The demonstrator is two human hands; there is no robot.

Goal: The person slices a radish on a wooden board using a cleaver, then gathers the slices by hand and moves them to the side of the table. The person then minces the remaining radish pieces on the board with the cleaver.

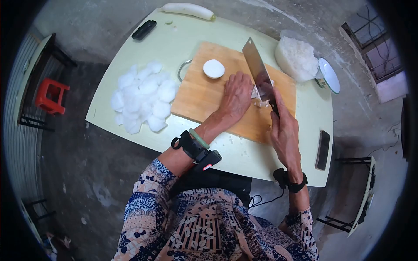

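Now my right hand [285, 130] is clenched round the cleaver [257, 71], its blade tilted over the board [200, 102]. My left hand [236, 93] curls down on the radish [255, 92], holding it right beside the blade. A round slice [214, 68] lies near my fingers; a pile [141, 95] sits on the counter [183, 37].

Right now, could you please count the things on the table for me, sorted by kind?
Cutting board: 1
Cleaver: 1
Whole radish: 1
Round radish slice: 1
Radish piece being cut: 1
Pile of radish chunks: 1
Container of white shreds: 1
White bowl: 1
Black flat objects: 2
Total: 10
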